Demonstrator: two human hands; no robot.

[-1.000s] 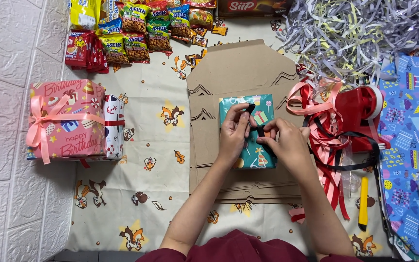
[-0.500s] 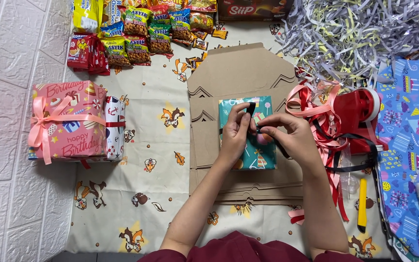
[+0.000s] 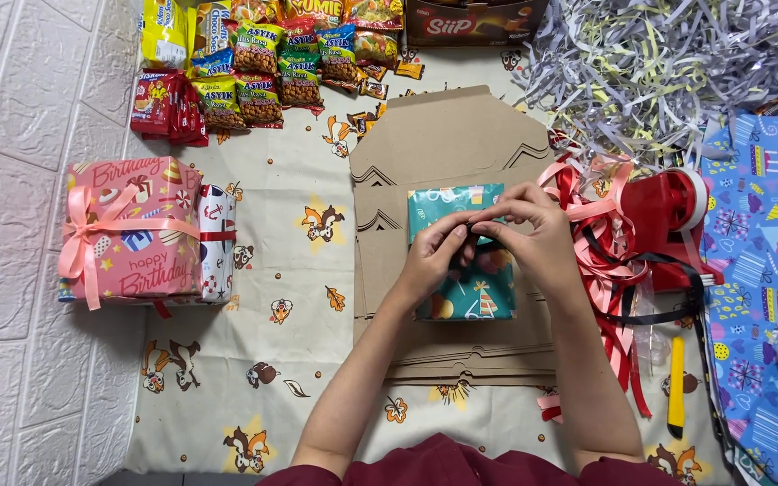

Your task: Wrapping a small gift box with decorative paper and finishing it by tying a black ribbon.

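1. Left hand [image 3: 432, 261]: resting on the teal gift-wrapped box [image 3: 463, 270], fingertips pinching closed on a dark ribbon [image 3: 472, 236] at the box's upper middle.
2. Right hand [image 3: 533, 236]: meeting the left above the box, fingers curling shut on the same ribbon.
3. Teal gift-wrapped box: lying flat on a stack of brown cardboard sheets [image 3: 447, 148], middle of the patterned cloth [image 3: 290, 360].
4. Pink wrapped present [image 3: 128, 229] with pink bow: sitting well apart at left, touching a smaller white wrapped parcel [image 3: 218, 238].
5. Snack packets [image 3: 263, 63]: lining the top edge.
6. Shredded grey paper [image 3: 668, 63]: heaping at upper right.
7. Red and pink ribbon tangle [image 3: 601, 229]: lying just beside the right hand.
8. Yellow utility knife [image 3: 676, 387]: lying at lower right.
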